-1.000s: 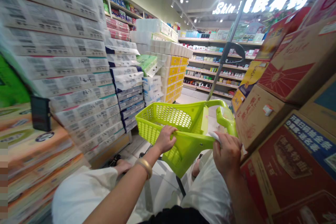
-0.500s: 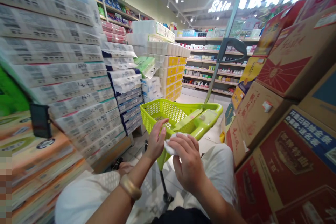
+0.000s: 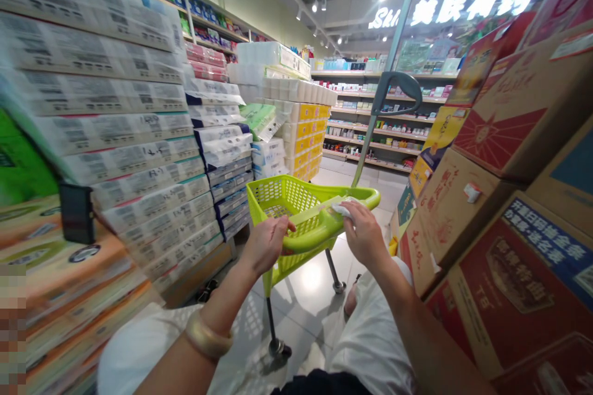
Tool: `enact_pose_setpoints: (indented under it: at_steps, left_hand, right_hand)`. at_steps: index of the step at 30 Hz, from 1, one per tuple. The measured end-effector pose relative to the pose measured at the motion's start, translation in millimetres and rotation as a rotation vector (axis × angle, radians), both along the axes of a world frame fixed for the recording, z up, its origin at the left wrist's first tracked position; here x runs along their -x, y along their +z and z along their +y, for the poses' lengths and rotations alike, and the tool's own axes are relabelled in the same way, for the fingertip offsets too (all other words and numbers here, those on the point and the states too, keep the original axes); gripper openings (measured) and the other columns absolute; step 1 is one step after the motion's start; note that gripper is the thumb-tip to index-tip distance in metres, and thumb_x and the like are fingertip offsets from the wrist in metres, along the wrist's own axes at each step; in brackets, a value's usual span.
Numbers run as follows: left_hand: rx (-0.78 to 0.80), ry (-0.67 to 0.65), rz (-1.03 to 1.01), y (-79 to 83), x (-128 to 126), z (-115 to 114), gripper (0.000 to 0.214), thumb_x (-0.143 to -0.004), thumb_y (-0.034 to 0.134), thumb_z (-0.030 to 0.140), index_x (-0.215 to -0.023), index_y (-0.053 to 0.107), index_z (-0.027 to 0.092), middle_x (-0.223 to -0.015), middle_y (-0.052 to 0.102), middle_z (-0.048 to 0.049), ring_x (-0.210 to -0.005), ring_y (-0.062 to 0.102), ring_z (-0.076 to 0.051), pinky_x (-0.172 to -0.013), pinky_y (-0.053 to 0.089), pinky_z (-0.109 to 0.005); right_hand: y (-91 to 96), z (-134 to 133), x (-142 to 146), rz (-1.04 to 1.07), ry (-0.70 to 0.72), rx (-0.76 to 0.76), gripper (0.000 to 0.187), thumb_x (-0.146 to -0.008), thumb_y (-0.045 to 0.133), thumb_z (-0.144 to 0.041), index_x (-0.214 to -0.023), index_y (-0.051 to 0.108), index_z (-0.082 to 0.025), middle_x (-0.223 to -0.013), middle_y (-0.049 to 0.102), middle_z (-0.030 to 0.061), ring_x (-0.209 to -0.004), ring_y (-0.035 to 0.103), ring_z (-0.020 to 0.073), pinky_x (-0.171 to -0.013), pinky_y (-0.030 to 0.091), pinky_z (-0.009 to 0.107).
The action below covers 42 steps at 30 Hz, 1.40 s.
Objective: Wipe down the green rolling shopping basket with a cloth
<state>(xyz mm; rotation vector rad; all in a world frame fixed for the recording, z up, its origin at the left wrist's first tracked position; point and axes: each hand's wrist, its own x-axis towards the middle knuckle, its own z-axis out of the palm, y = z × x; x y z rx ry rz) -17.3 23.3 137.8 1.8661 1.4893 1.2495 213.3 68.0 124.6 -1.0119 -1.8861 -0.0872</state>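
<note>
A lime-green shopping cart (image 3: 315, 236) with a perforated basket stands right in front of me. At the left end of its front handle bar, my left hand (image 3: 266, 244) has its fingers curled on the rim. My right hand (image 3: 367, 233) pinches a crumpled white tissue (image 3: 341, 210) and presses it against the right part of the bar. Part of the tissue is hidden under the fingers. A grey loop handle (image 3: 396, 94) on a tall pole rises behind the cart.
Stacked paper packs (image 3: 134, 99) wall in the left side, with a black device (image 3: 76, 213) on orange packs. Cardboard cartons (image 3: 482, 197) are piled close on the right. Stocked shelves (image 3: 352, 112) line the back. Cart wheels (image 3: 280, 349) rest on the tiled floor.
My left hand has come down onto the handle bar and closed on it. My right hand has moved right and forward with the tissue, onto the bar. The cart has turned slightly.
</note>
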Motion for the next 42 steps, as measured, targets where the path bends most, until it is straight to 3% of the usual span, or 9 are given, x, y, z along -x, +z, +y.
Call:
enact_pose_setpoints:
  at_steps: [4, 9, 16, 21, 23, 28, 30, 35, 42]
  left_hand:
    - [-0.04, 0.032, 0.07, 8.1, 2.9, 2.2, 0.051, -0.092, 0.028, 0.052, -0.094, 0.067, 0.019, -0.064, 0.061, -0.0011, -0.063, 0.059, -0.017, -0.059, 0.047, -0.027]
    - [-0.131, 0.013, -0.184, 11.4, 1.8, 0.0, 0.05, -0.092, 0.028, 0.05, -0.106, 0.063, 0.018, -0.088, 0.064, -0.0051, -0.067, 0.06, -0.015, -0.061, 0.049, -0.028]
    - [-0.214, 0.088, 0.033, 9.3, 1.5, -12.0, 0.048, -0.092, 0.026, 0.044, -0.088, 0.066, 0.018, -0.067, 0.061, -0.0024, -0.072, 0.06, -0.018, -0.072, 0.047, -0.03]
    - [-0.217, 0.101, 0.079, 11.5, 0.1, -22.2, 0.046, -0.09, 0.03, 0.044, -0.078, 0.066, 0.019, -0.063, 0.061, -0.0021, -0.069, 0.06, -0.018, -0.066, 0.045, -0.029]
    - [-0.221, 0.102, 0.089, 11.9, 0.4, -24.7, 0.046, -0.09, 0.031, 0.045, -0.076, 0.066, 0.019, -0.061, 0.06, -0.0015, -0.067, 0.059, -0.018, -0.065, 0.045, -0.028]
    - [-0.233, 0.121, 0.072, 10.1, 4.6, -28.1, 0.048, -0.09, 0.03, 0.047, -0.074, 0.067, 0.019, -0.057, 0.058, -0.0011, -0.066, 0.058, -0.017, -0.064, 0.045, -0.027]
    - [-0.235, 0.125, 0.067, 9.6, 5.9, -29.3, 0.048, -0.089, 0.031, 0.047, -0.074, 0.067, 0.019, -0.057, 0.057, -0.0008, -0.065, 0.058, -0.017, -0.063, 0.044, -0.027]
    - [-0.23, 0.117, 0.083, 10.9, 7.1, -33.4, 0.046, -0.089, 0.033, 0.047, -0.074, 0.066, 0.019, -0.057, 0.057, -0.0001, -0.063, 0.057, -0.016, -0.062, 0.043, -0.026]
    - [-0.198, 0.129, 0.064, 11.1, 12.4, -37.7, 0.048, -0.089, 0.031, 0.048, -0.071, 0.065, 0.019, -0.058, 0.057, -0.0006, -0.063, 0.057, -0.016, -0.058, 0.042, -0.026]
  right_hand:
    - [8.8, -30.7, 43.0, -0.167, 0.345, 0.012, 0.028, -0.088, 0.046, -0.016, -0.109, 0.062, -0.022, -0.11, 0.067, 0.0058, -0.11, 0.056, 0.021, -0.103, 0.037, 0.04]
    - [25.4, -44.0, 76.5, -0.422, 0.381, 0.115, 0.017, -0.088, 0.048, -0.018, -0.099, 0.061, -0.018, -0.094, 0.066, 0.0061, -0.088, 0.057, 0.0199, -0.084, 0.042, 0.035]
    - [42.2, -21.9, 61.1, -0.62, 0.465, 0.115, 0.013, -0.085, 0.048, -0.017, -0.09, 0.06, -0.018, -0.087, 0.064, 0.0041, -0.083, 0.056, 0.0177, -0.083, 0.04, 0.032]
    - [51.1, 14.2, 37.6, -0.537, 0.629, 0.112, 0.026, -0.077, 0.043, -0.008, -0.09, 0.064, -0.019, -0.096, 0.067, 0.0023, -0.09, 0.059, 0.0168, -0.088, 0.042, 0.029]
    - [52.2, 30.8, 31.1, -0.486, 0.588, 0.169, 0.031, -0.079, 0.04, -0.008, -0.094, 0.065, -0.019, -0.099, 0.068, 0.0018, -0.091, 0.06, 0.0158, -0.084, 0.043, 0.026]
    - [53.1, 55.2, 29.2, -0.508, 0.221, 0.269, 0.025, -0.085, 0.041, -0.014, -0.077, 0.064, -0.016, -0.081, 0.068, 0.0039, -0.075, 0.059, 0.0165, -0.07, 0.043, 0.025]
    - [54.6, 49.7, 36.8, -0.535, 0.241, 0.279, 0.024, -0.085, 0.042, -0.014, -0.077, 0.064, -0.017, -0.083, 0.068, 0.0039, -0.077, 0.059, 0.0165, -0.07, 0.043, 0.025]
    - [60.3, 25.0, 62.3, -0.658, 0.482, 0.214, 0.022, -0.089, 0.045, -0.017, -0.084, 0.066, -0.019, -0.088, 0.068, 0.0003, -0.083, 0.061, 0.0142, -0.073, 0.043, 0.022]
    - [67.2, 65.5, 42.6, -0.648, 0.125, 0.518, 0.034, -0.093, 0.041, -0.022, -0.07, 0.065, -0.016, -0.07, 0.067, 0.0015, -0.06, 0.057, 0.0117, -0.06, 0.039, 0.022]
